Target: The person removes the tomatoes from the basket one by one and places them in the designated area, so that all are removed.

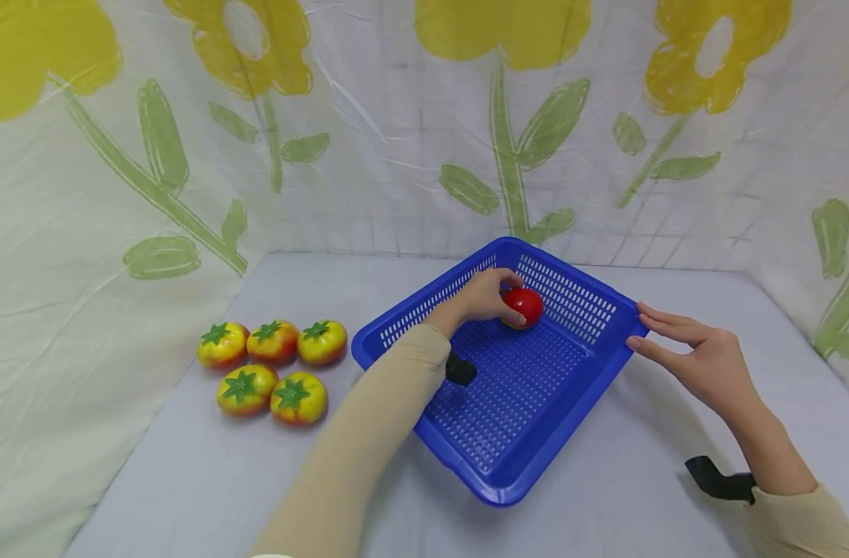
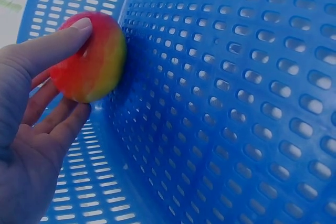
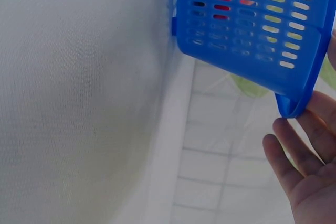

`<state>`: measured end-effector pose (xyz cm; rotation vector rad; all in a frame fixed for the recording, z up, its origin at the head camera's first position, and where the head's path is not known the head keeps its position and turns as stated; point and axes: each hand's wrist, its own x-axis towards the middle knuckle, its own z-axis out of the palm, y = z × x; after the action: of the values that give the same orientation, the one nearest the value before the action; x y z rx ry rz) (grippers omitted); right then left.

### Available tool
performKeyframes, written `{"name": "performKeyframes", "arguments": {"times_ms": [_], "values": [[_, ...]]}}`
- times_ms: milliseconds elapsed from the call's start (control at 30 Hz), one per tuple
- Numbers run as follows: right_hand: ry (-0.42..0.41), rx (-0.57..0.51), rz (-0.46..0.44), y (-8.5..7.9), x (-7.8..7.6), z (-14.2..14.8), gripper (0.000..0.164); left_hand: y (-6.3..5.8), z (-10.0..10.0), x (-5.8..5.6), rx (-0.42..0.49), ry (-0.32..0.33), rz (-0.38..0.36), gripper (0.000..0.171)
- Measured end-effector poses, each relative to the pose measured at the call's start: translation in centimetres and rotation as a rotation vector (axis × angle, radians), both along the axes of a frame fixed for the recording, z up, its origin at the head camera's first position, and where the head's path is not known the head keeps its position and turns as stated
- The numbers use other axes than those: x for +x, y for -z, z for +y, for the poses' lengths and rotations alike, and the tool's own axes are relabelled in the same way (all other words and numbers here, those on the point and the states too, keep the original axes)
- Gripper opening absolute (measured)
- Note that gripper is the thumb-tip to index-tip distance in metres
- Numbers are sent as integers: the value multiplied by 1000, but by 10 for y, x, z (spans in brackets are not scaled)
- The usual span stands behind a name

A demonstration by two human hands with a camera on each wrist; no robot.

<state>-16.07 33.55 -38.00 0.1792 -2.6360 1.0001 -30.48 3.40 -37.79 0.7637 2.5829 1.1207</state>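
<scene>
My left hand (image 1: 481, 296) reaches inside a blue plastic basket (image 1: 459, 459) and grips a glossy red tomato (image 1: 526, 307) between thumb and fingers. In the left wrist view the tomato (image 2: 97, 61) shows red blending to yellow, close against the perforated basket floor, with the thumb (image 2: 58, 48) across it. At the basket's right corner, my right hand (image 1: 706, 364) pinches the rim, thumb apart from the fingers. From the right wrist view, its fingers (image 3: 296, 148) reach up to the corner lip, and red shows through the slots.
Several yellow-red tomatoes (image 1: 297, 397) with green star-shaped tops lie in two rows on the white table (image 1: 208, 473), left of the basket. A white curtain (image 1: 375, 155) printed with yellow flowers hangs behind and beside the table. Black mounts sit at both wrists.
</scene>
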Motion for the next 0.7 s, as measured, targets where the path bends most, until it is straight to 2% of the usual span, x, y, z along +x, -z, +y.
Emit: {"name": "performKeyframes", "arguments": {"times_ms": [700], "values": [[6, 0, -9, -2, 1, -1, 57, -1, 0, 4, -16, 32, -9, 63]]}}
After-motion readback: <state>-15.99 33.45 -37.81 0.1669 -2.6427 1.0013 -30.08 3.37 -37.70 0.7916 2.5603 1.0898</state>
